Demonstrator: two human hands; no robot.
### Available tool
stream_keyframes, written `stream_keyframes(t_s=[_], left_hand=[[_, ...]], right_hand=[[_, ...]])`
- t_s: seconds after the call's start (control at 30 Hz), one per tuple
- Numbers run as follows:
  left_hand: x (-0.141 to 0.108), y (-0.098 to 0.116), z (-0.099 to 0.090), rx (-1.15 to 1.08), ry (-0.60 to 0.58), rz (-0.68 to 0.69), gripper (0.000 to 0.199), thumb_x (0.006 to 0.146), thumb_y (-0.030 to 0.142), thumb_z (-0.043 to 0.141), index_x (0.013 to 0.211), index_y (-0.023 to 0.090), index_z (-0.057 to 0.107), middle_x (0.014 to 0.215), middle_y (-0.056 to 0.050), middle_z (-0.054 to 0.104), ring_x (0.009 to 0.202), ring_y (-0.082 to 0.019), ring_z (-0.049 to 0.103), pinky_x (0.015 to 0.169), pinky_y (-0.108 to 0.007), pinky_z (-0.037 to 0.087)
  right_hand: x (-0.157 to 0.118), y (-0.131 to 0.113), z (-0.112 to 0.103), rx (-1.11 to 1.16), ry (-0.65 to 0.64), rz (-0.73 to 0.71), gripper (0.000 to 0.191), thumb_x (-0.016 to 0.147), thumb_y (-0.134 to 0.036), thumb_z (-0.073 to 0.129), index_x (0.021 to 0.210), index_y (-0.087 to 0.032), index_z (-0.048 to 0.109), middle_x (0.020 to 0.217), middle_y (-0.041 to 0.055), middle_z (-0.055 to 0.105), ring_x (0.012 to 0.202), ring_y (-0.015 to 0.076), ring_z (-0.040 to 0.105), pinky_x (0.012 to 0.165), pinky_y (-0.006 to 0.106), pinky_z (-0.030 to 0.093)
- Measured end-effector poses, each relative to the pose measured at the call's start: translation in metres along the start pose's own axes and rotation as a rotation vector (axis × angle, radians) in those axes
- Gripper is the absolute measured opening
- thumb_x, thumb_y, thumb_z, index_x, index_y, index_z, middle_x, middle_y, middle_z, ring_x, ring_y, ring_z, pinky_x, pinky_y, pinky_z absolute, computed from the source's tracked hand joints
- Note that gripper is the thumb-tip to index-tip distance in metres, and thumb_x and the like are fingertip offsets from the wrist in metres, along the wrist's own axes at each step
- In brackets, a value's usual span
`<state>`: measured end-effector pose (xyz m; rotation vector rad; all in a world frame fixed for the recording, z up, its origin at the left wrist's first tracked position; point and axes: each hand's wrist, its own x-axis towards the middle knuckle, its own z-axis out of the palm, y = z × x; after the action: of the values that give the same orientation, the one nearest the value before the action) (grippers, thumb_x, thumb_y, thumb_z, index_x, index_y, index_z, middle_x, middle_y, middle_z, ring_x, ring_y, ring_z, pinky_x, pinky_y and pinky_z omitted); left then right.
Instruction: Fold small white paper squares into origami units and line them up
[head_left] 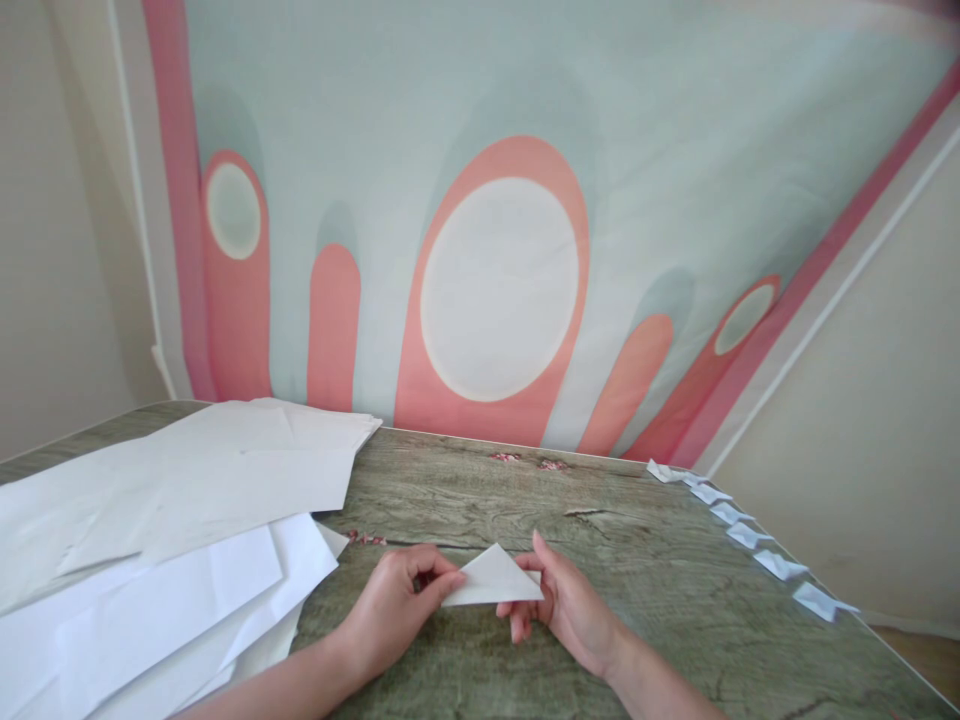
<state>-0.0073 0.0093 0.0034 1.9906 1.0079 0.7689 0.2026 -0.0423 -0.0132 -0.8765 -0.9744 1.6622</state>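
Note:
A small white sheet of paper (491, 580), folded into a triangle with its point upward, is held up just above the table between my two hands. My left hand (397, 600) pinches its left corner between thumb and fingers. At the right corner, the fingers of my right hand (566, 605) curl behind and under the paper, while the thumb stands raised, apart from its front face. A small white flap shows behind the triangle near that thumb. Part of my right fingers is hidden by the paper.
Large white sheets (225, 465) lie piled at the back left of the wood-patterned table (450, 485), with smaller white sheets (172, 610) overlapping nearer. Several small folded paper pieces (780, 565) line the right edge. A patterned cloth (360, 130) hangs behind the table.

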Motion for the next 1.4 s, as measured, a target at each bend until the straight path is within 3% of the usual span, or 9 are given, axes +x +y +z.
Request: stream_keyframes(t_s=[0.13,0.37,0.67,0.97,1.4], left_hand=[[0.002,-0.004,0.001,-0.135,-0.025,-0.096,0.032,0.079,0.041,0.056,0.065,0.014,0.066,0.056,0.001,0.058,0.054,-0.013,0.048,0.052,-0.021,0.035],[0.005,-0.003,-0.003,-0.236,-0.088,-0.049,0.031,0.08,0.041,0.055,0.082,0.016,0.072,0.069,-0.001,0.067,0.063,-0.015,0.053,0.059,-0.022,0.039],[0.004,0.001,-0.002,-0.232,-0.107,-0.05,0.031,0.08,0.042,0.055,0.081,0.015,0.072,0.067,0.0,0.066,0.061,-0.014,0.051,0.057,-0.022,0.037],[0.006,0.002,-0.004,-0.26,-0.13,-0.083,0.036,0.078,0.046,0.056,0.072,0.013,0.069,0.06,0.0,0.059,0.056,-0.013,0.046,0.054,-0.022,0.035],[0.008,-0.01,-0.005,-0.284,-0.206,-0.055,0.036,0.082,0.045,0.054,0.078,0.012,0.068,0.062,0.002,0.055,0.059,-0.012,0.042,0.055,-0.021,0.032]], right_hand=[[0.001,0.0,-0.001,0.046,-0.024,0.017,0.067,0.089,-0.061,0.03,0.089,-0.005,0.066,0.078,0.015,0.07,0.05,0.013,0.061,0.049,0.021,0.04],[0.004,0.002,-0.007,0.121,0.03,-0.011,0.048,0.086,-0.049,0.041,0.091,-0.007,0.066,0.081,0.0149,0.071,0.052,0.0164,0.063,0.051,0.025,0.042],[0.003,0.004,-0.009,0.177,0.016,-0.028,0.042,0.086,-0.041,0.045,0.079,-0.007,0.068,0.075,0.0142,0.071,0.054,0.0155,0.062,0.057,0.026,0.043],[0.001,0.001,-0.007,0.181,-0.013,-0.105,0.028,0.082,-0.03,0.054,0.088,-0.008,0.07,0.081,0.0135,0.071,0.06,0.0151,0.061,0.062,0.027,0.044],[0.0,0.001,-0.012,0.079,-0.051,-0.102,0.03,0.082,-0.035,0.063,0.092,-0.007,0.07,0.082,0.0131,0.071,0.058,0.011,0.061,0.057,0.021,0.044]])
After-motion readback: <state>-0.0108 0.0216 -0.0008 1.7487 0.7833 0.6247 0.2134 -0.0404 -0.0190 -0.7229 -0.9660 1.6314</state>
